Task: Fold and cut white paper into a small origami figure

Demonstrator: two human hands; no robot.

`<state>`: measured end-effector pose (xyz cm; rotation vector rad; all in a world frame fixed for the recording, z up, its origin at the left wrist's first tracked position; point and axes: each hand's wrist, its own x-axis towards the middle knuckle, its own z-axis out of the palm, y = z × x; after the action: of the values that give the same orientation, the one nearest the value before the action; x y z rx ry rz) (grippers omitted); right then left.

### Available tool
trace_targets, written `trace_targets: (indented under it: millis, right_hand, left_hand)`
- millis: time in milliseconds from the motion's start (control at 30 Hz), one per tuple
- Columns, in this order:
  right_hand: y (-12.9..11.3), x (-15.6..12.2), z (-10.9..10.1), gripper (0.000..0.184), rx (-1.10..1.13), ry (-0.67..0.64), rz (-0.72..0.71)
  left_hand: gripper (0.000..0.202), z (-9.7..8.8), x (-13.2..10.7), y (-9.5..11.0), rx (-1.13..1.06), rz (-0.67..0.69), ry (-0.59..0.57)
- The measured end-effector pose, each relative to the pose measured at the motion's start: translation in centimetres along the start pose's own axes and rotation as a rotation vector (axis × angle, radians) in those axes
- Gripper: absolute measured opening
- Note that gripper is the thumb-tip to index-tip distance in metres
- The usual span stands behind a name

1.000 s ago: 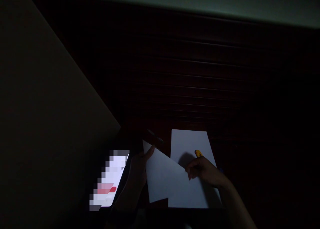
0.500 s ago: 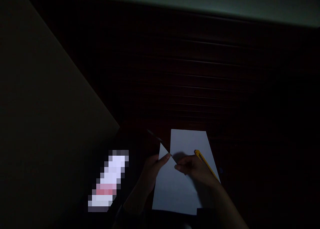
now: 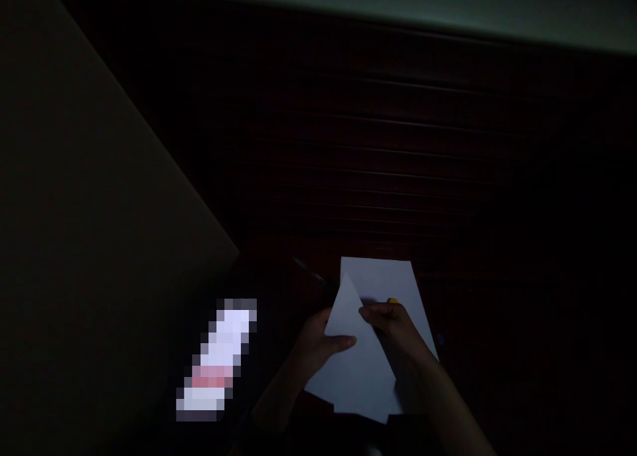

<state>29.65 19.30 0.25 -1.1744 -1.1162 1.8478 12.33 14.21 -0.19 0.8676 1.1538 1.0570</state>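
A white sheet of paper [image 3: 344,313] is raised in my hands, a pointed corner of it standing up. My left hand [image 3: 318,342] is closed on its left side, thumb lying across the face and the other fingers behind. At the right slanting edge, my right hand [image 3: 398,326] pinches the paper between thumb and fingers. Beneath it lies more white paper [image 3: 381,273], flat on the dark surface. The yellow tip of a box cutter [image 3: 393,301] shows just beyond my right hand, which hides the remainder.
A thin pen-like item [image 3: 309,270] lies left of the paper. Further left is a bright, pixelated rectangle [image 3: 219,356]. A small blue object [image 3: 440,339] sits at the right. Dark slats [image 3: 373,117] rise behind, and a pale panel [image 3: 89,210] stands on the left.
The paper's pointed corner has shifted right and stands taller. My left hand has slid down and right along it. My right hand has moved up slightly, covering most of the box cutter.
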Motion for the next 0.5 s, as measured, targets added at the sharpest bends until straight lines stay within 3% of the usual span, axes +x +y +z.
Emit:
trace_targets:
  millis: [333, 500]
  right_hand:
    - [-0.4, 0.2, -0.2, 0.029, 0.011, 0.037, -0.078]
    - [-0.5, 0.4, 0.0, 0.026, 0.0, 0.101, -0.102]
  left_hand:
    - [0.05, 0.3, -0.3, -0.9, 0.01, -0.05, -0.169]
    - [0.051, 0.2, -0.3, -1.1, 0.068, -0.071, -0.174]
